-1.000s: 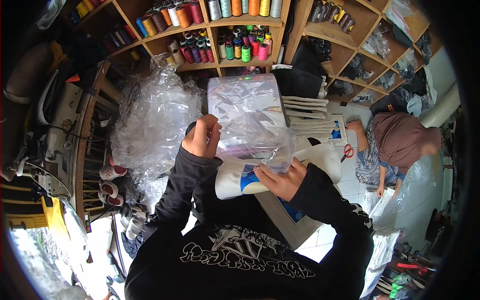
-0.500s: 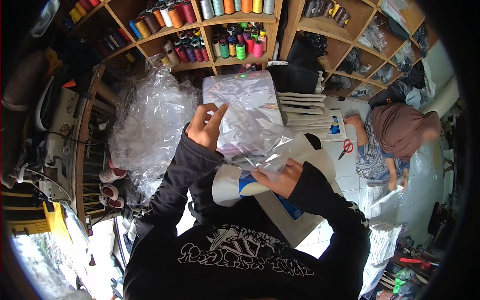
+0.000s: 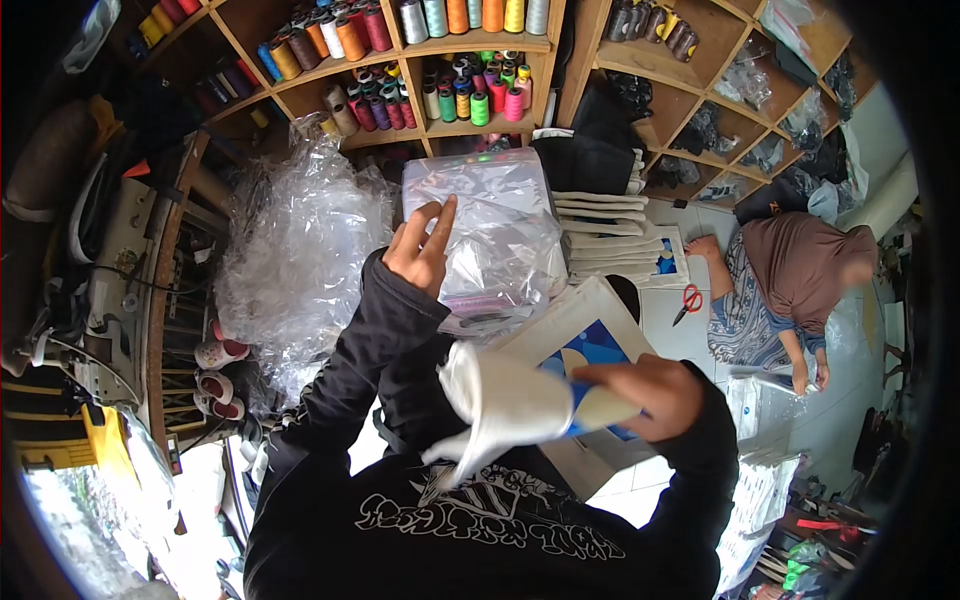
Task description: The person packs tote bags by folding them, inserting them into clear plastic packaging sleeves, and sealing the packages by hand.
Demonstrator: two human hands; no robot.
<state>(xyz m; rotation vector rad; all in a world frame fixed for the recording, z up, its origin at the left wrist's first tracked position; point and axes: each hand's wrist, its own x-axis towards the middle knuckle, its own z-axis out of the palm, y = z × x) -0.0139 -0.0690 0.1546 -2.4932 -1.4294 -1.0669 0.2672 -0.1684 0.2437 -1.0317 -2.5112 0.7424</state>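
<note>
My right hand is closed on a rolled white cloth piece with a blue and cream print, blurred by motion over my lap. Beneath it lies a flat off-white piece with a blue pattern. My left hand is raised at the near left edge of a stack of clear plastic bags, index finger stretched out and the others curled. Whether it pinches any film cannot be made out. Loose crumpled clear plastic is heaped to the left of the stack.
Shelves of thread spools stand ahead. Folded off-white pieces are stacked right of the bags. Red-handled scissors lie on the tiled floor, near another person seated at the right. A sewing machine is at the left.
My right hand has moved right and down from the bags, with the rolled piece now in its grip. The flat printed piece is uncovered. My left hand has shifted slightly.
</note>
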